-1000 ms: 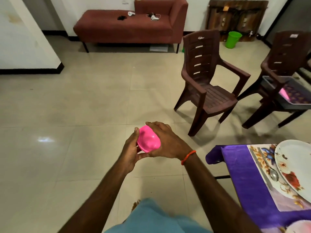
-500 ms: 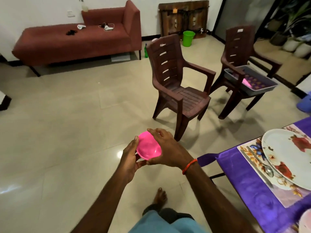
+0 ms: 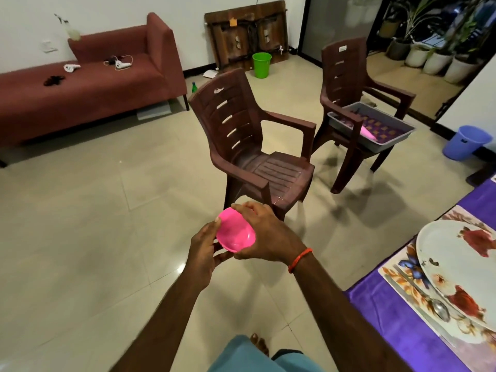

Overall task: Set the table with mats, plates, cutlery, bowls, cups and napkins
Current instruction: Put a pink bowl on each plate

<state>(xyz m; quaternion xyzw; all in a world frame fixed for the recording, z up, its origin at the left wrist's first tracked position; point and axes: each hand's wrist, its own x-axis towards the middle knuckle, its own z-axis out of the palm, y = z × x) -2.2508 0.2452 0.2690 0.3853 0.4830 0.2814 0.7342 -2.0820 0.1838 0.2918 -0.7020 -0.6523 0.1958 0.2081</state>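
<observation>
Rightward the view is turned since the earlier frame, while the pink bowl (image 3: 236,233) is kept mid-air, gripped between curled fingers of the left hand (image 3: 202,247) and the right hand (image 3: 265,234). The table (image 3: 389,331) lies to the right, nearer the right hand.

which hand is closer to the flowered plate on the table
Right. The right hand grips the pink bowl on the side toward the plate; the left hand grips the bowl's opposite side, farther away. Neither touches the plate.
</observation>
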